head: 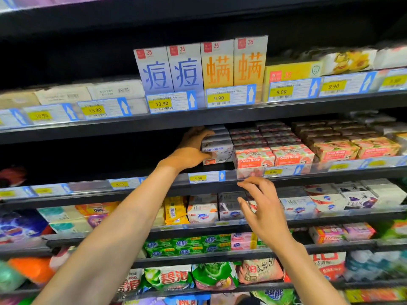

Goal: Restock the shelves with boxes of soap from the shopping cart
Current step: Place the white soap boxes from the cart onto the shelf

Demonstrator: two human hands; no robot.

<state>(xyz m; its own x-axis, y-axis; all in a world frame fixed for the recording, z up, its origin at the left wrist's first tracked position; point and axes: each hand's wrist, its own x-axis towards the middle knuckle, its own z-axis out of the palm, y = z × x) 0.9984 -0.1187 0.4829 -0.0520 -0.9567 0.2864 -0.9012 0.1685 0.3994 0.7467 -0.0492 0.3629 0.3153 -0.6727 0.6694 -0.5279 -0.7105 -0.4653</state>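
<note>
My left hand (191, 148) reaches into the middle shelf (154, 190) and grips a white Goat Soap box (220, 154) from its left side. More white boxes stand in a row behind it. To its right sit rows of pink Goat Soap boxes (255, 158). My right hand (262, 208) hovers in front of the shelf's edge, below the pink boxes, fingers spread and holding nothing. The shopping cart is out of view.
The middle shelf is dark and bare left of the white box. Above, tall blue boxes (169, 70) and orange boxes (233, 62) stand behind price tags. Lower shelves hold several soap packs (202, 213) and green detergent bars (185, 245).
</note>
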